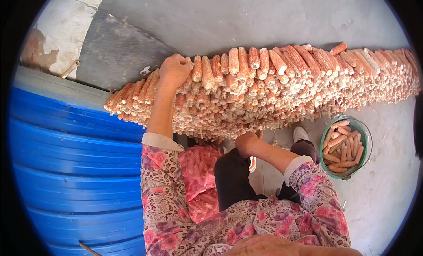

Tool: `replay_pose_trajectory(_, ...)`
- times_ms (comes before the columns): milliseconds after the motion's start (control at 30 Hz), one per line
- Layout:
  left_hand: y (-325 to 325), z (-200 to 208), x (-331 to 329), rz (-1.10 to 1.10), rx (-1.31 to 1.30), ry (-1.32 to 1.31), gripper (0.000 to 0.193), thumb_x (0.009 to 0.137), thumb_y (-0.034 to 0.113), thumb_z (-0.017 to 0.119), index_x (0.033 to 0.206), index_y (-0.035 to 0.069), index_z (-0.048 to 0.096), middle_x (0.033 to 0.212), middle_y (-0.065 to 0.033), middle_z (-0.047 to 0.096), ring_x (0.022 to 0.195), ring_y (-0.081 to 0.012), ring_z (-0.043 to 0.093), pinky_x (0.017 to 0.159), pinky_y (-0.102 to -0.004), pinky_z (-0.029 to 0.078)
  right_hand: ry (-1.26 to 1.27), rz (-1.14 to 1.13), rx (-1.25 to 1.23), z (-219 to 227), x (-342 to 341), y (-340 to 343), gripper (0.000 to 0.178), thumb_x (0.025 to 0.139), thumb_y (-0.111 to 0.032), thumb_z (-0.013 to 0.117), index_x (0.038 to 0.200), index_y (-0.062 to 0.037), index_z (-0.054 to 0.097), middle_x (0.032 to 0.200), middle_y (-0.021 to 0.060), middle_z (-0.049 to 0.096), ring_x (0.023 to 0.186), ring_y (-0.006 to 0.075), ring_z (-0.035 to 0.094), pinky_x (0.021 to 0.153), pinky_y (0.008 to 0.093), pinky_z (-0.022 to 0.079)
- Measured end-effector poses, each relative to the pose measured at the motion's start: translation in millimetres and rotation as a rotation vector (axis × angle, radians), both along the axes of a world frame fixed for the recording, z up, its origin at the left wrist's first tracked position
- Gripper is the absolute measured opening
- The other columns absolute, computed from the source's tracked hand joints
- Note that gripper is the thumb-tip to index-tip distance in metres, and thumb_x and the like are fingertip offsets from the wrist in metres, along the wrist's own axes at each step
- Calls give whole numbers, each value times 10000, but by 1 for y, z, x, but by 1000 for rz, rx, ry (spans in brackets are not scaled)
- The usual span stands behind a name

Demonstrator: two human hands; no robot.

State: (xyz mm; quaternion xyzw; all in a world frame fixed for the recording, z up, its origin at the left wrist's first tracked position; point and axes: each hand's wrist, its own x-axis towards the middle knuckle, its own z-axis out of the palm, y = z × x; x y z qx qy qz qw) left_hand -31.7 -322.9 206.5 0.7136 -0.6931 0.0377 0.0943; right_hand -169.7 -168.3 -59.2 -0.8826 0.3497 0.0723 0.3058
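My left hand (174,72) is on the top row of a long stack of dried, shelled corn cobs (246,97). Its fingers are curled over the far side and closed around a cob, mostly hidden under the hand. Low at the stack's near side, my right hand (247,144) is bent down by my knee. The fingers there are out of sight, and the tip of a reddish corn cob (261,134) shows just beside it. A red mesh sack (200,176) with cobs inside stands to the left of my legs.
A green bucket (324,161) holding several cobs sits on the concrete floor at the right. One loose cob (338,48) lies across the top of the stack. Blue ribbed metal sheeting (79,159) takes up the left side, with a grey edge strip (66,86) along its far end.
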Motion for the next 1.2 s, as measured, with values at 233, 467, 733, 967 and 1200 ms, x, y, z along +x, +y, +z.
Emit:
replay_pose_trajectory(233,-2,-18,18,-111,1,-127,303,939,319,619,983,65,777,1058,-185,732,998,-381,689,896,-473,533,-19,17,16,14,4,0,269,792,-228,685,942,-26,780,1027,187,751,973,349,734,824,452,587)
replay_pose_trajectory(467,85,-23,-17,-351,-575,162,217,952,141,627,1089,-14,692,995,-211,697,948,-406,663,841,-470,522,-403,-250,-42,1,-17,-29,367,871,-267,670,1145,-28,719,1115,218,716,1038,373,695,890,435,562)
replay_pose_trajectory(733,230,-120,33,-482,59,325,372,913,168,706,1237,4,626,1118,-216,686,1041,-391,658,918,-448,525,-900,-194,959,50,-37,-15,383,937,-264,711,1225,-12,691,1067,80,729,966,149,672,849,300,541)
replay_pose_trajectory(967,241,-113,35,-59,79,618,486,897,179,753,1325,18,588,1131,-201,686,1015,-258,669,890,-389,532,-1104,-165,1197,52,-37,-13,466,992,-309,674,1328,5,601,1205,113,685,1057,186,689,954,317,551)
replay_pose_trajectory(1200,162,-30,23,-81,-465,231,479,874,207,767,1288,12,624,1076,-202,671,1022,-342,643,878,-427,515,-1105,-173,1155,41,-29,-21,412,992,-263,655,1301,8,628,1223,101,681,1087,158,651,964,297,520)
